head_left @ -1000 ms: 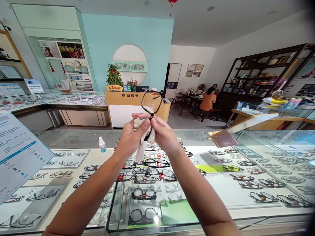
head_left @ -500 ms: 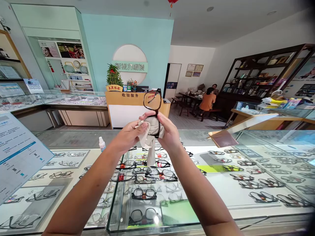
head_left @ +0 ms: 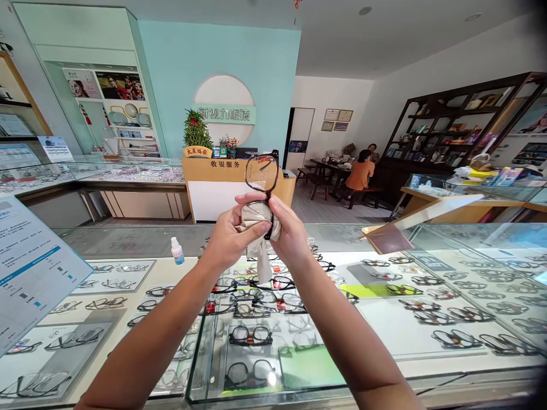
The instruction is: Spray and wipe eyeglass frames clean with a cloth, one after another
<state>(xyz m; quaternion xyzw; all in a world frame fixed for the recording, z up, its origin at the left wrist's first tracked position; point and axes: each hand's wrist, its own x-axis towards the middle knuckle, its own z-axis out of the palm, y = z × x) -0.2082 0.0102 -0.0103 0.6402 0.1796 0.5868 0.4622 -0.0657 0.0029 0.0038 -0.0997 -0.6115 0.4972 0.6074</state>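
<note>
A pair of dark-rimmed glasses (head_left: 262, 172) is held up on its side above the glass counter, one lens on top. Around the lower lens is a pale cloth (head_left: 255, 215), its tail hanging down. My left hand (head_left: 235, 230) presses the cloth on that lens, thumb in front and fingers behind. With fingers closed, my right hand (head_left: 287, 225) grips the frame near the bridge and lower rim, touching the cloth's right edge. The lower lens is mostly hidden by cloth and fingers.
Below lies a glass display case (head_left: 194, 364) with rows of glasses (head_left: 250, 336). A small white bottle (head_left: 176, 251) stands left of my hands. At left is a printed sheet (head_left: 34, 273); at right, a slanted mirror stand (head_left: 388, 239). Two people sit at a far table.
My left thumb has moved right and lower across the cloth, which now lies bunched over the lower lens. The glasses and both hands have shifted slightly left.
</note>
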